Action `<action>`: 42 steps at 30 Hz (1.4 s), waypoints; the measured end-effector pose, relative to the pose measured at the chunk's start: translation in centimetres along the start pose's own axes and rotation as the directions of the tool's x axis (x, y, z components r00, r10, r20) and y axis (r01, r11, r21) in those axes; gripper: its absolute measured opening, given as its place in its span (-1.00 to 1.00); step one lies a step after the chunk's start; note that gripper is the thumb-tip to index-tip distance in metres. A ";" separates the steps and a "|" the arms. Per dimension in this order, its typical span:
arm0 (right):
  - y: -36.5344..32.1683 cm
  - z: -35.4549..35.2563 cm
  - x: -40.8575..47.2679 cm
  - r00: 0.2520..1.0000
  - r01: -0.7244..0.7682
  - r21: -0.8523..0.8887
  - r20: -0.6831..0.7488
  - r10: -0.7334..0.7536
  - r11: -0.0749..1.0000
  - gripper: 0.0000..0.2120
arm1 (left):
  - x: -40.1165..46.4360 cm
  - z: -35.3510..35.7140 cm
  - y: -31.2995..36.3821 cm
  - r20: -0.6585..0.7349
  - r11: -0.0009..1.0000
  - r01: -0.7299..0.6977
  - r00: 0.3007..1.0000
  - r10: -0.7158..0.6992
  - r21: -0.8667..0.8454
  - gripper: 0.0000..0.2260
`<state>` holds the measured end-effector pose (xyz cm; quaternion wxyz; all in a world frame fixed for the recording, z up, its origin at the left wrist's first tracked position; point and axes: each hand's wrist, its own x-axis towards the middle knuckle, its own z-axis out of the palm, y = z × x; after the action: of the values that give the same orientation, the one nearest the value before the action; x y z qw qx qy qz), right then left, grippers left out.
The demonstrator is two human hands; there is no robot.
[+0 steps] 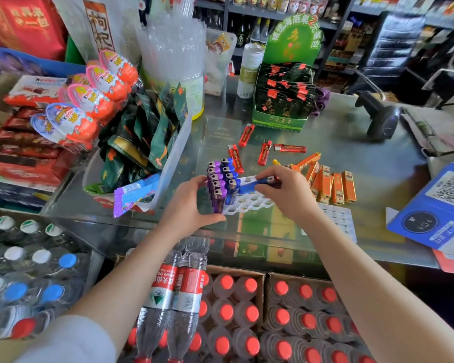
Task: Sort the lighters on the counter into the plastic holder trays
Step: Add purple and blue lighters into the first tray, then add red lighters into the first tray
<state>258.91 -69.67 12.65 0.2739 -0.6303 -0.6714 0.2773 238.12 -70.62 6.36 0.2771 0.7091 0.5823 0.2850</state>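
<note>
Red-capped clear bottles [228, 313]; honeycomb white plastic tray [249, 201]; glossy blue lighter [254, 183]

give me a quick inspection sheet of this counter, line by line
surface: glass counter, goods showing under it
job's things: white tray with purple lighters and blue lighters standing in two rows at its left end, other holes empty; red lighters loose behind it; orange lighters to its right
clutter: snack packs bin, chocolate eggs, green display box, can, scanner, blue payment stand
grippers: left hand steadies the tray's left end; right hand holds a blue lighter over the tray
cables: nothing seen
surroundings: shop shelves behind, bottled water below
</note>
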 end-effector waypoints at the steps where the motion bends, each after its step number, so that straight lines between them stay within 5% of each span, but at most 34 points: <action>1: 0.1 -0.3 -0.2 1.000 -0.004 0.075 -0.029 0.006 0.997 -0.87 | 0.0 0.0 0.0 0.001 1.000 0.008 1.000 -0.008 -0.004 -0.21; 4: 0.2 -0.4 -1.1 0.997 0.056 0.174 -0.065 -0.045 0.983 -0.83 | 0.0 -0.1 0.0 0.006 1.000 0.024 1.000 -0.024 -0.019 -0.21; 15: -0.6 0.6 -0.9 0.898 0.423 -0.185 0.219 -0.383 0.887 -0.83 | 0.0 -0.1 0.0 0.019 0.999 0.037 0.999 -0.037 -0.018 -0.23; 21: -1.1 1.0 -0.2 0.917 0.380 -0.170 0.201 -0.346 0.909 -0.82 | 0.1 0.1 -0.2 0.024 0.998 0.054 0.998 -0.053 -0.037 -0.22; 27: -0.4 3.3 -0.7 0.995 0.076 0.186 0.050 -0.087 0.980 -0.80 | 0.2 0.2 -0.5 0.016 0.999 0.042 0.999 -0.041 -0.031 -0.20; 34: -0.3 3.8 -1.1 0.944 0.326 -0.054 0.070 -0.322 0.944 -0.80 | 0.4 0.3 -0.6 0.024 0.996 0.058 0.998 -0.056 -0.061 -0.21; 40: 0.8 2.9 0.0 0.927 0.330 -0.177 0.247 -0.283 0.927 -0.84 | 0.4 0.0 -0.6 0.034 0.997 0.044 0.999 -0.042 -0.063 -0.22; 42: 1.6 2.5 0.7 0.949 0.281 -0.148 0.187 -0.252 0.948 -0.82 | 0.5 0.0 -0.6 0.039 0.997 0.039 0.999 -0.036 -0.068 -0.24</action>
<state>258.13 -68.94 9.77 0.1965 -0.5295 -0.7926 0.2296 237.77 -70.06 6.00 0.3176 0.6934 0.5800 0.2863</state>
